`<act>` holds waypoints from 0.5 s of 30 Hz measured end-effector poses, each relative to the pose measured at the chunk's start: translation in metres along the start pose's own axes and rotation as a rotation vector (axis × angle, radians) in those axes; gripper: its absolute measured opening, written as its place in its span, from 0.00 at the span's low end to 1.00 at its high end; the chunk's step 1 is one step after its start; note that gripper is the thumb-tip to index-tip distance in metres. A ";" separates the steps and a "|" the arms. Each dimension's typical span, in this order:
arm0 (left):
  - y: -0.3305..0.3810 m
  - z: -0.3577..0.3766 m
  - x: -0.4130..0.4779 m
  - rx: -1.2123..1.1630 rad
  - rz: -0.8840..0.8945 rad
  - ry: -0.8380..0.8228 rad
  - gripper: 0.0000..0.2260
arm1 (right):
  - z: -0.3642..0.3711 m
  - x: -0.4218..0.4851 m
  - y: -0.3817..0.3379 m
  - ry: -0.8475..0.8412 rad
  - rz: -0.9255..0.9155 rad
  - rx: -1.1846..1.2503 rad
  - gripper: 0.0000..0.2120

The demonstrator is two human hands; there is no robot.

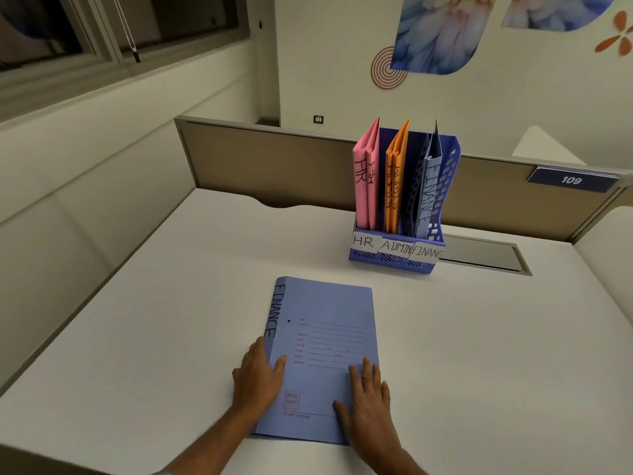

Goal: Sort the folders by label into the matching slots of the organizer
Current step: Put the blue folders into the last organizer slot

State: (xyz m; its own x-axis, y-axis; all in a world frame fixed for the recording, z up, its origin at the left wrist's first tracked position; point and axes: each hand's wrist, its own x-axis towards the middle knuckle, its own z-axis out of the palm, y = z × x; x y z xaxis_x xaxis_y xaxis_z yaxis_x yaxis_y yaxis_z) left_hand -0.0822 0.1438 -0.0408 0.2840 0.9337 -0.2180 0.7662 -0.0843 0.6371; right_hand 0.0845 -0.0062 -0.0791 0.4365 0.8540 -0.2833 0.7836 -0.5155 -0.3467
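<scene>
A blue folder (322,323) marked FINANCE on its spine lies flat on the white desk (171,320) in front of me. My left hand (258,375) rests on its left edge, fingers spread. My right hand (368,395) lies flat on its lower right corner. Further back stands a blue organizer (394,262) with slots labelled HR, ADMIN and FINANCE. Two pink HR folders (366,186) stand in the left slot, two orange folders (397,180) in the middle slot, one blue FINANCE folder (428,193) in the right slot.
A beige partition (274,156) runs behind the desk, with a sign reading 109 (572,180) at the right. A grey cable hatch (486,253) is set into the desk right of the organizer. A wall with windows lies to the left.
</scene>
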 end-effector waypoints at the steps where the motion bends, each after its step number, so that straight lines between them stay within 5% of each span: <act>1: 0.000 -0.001 0.001 -0.021 -0.029 0.003 0.28 | 0.000 0.000 0.000 -0.003 0.006 0.010 0.36; 12: 0.004 -0.008 0.029 -0.364 -0.271 -0.022 0.33 | -0.005 0.000 0.000 0.022 0.003 0.105 0.35; 15: 0.003 -0.008 0.033 -0.494 -0.302 -0.061 0.23 | -0.007 -0.001 0.001 0.015 -0.004 0.131 0.35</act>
State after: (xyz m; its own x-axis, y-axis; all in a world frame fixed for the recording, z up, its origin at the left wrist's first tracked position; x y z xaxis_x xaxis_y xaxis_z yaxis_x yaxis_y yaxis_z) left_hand -0.0754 0.1769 -0.0403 0.1387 0.8684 -0.4760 0.4622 0.3684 0.8066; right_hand 0.0882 -0.0070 -0.0726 0.4406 0.8566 -0.2683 0.7216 -0.5158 -0.4618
